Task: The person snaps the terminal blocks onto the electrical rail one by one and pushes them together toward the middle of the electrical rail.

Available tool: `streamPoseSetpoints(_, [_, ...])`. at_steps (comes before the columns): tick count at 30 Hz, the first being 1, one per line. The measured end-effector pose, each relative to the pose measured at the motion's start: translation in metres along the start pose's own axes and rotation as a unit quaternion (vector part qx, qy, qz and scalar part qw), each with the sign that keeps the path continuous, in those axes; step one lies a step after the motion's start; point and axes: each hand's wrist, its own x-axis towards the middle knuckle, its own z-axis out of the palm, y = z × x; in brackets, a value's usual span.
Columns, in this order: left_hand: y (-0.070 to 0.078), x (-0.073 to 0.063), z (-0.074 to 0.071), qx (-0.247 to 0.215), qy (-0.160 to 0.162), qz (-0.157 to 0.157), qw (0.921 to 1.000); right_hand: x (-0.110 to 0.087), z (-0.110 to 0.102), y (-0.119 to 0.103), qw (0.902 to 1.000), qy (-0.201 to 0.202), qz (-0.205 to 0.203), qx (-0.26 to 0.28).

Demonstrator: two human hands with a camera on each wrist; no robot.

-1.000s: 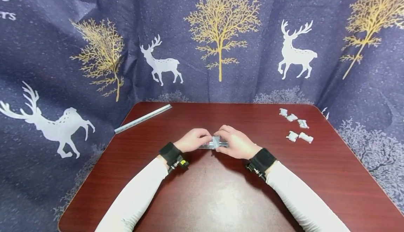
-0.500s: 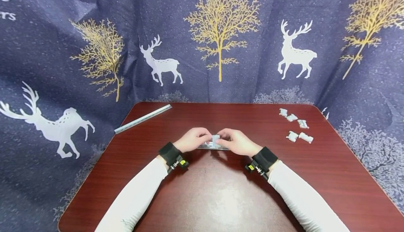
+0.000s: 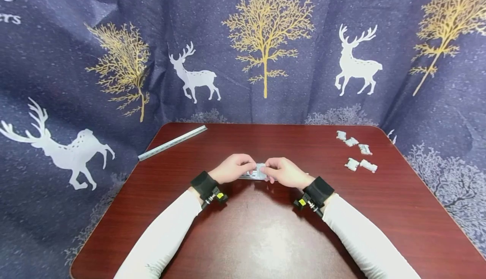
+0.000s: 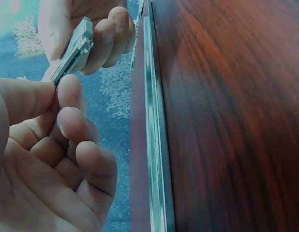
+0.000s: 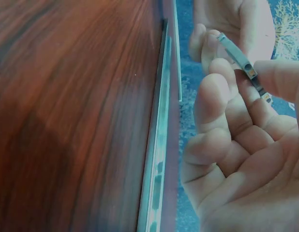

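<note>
In the head view, a thin pale grey terminal block point(image 3: 260, 170) is held upright between my hands at the middle of the table, over a slotted metal DIN rail point(image 3: 248, 177). My left hand point(image 3: 233, 169) pinches one end of the block between thumb and forefinger, as the left wrist view of the block point(image 4: 76, 50) shows. From the other side, my right hand point(image 3: 287, 172) pinches it with thumb and fingers. Both wrist views show the rail point(image 4: 155, 125) lying on the table, apart from the block point(image 5: 240, 58). Fingers hide parts of the block.
A second, longer DIN rail point(image 3: 172, 143) lies slanted at the table's back left. Several loose terminal blocks point(image 3: 352, 164) are scattered at the back right. Behind the wooden table point(image 3: 265, 237) hangs a dark blue curtain point(image 3: 243, 59) printed with deer and trees.
My right hand has shifted its grip on the terminal block, its thumb moving up from the block's near edge. The block has moved slightly right. My left hand has hardly moved.
</note>
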Motion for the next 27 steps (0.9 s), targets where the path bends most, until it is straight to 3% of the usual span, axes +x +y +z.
streamPoseSetpoints(12, [0.002, -0.002, -0.002, 0.023, -0.003, -0.006, 0.9997, 0.0, 0.001, 0.002, 0.9999, -0.01, 0.008, -0.006])
streamPoseSetpoints(17, [-0.007, -0.003, -0.007, 0.056, 0.009, -0.005, 0.9984, -0.001, 0.0, 0.004, 0.9998, -0.005, 0.018, 0.002])
streamPoseSetpoints(21, [-0.018, -0.006, -0.014, 0.114, 0.021, -0.001, 0.9933, 0.0, -0.001, 0.006, 0.9997, 0.001, 0.021, 0.009])
streamPoseSetpoints(24, [-0.026, -0.009, -0.021, 0.149, 0.018, 0.004, 0.9887, 0.0, -0.002, 0.006, 0.9996, 0.005, 0.023, 0.015])
streamPoseSetpoints(27, [-0.032, -0.012, -0.028, 0.156, 0.004, 0.007, 0.9878, 0.0, -0.003, 0.007, 0.9995, 0.008, 0.026, 0.017])
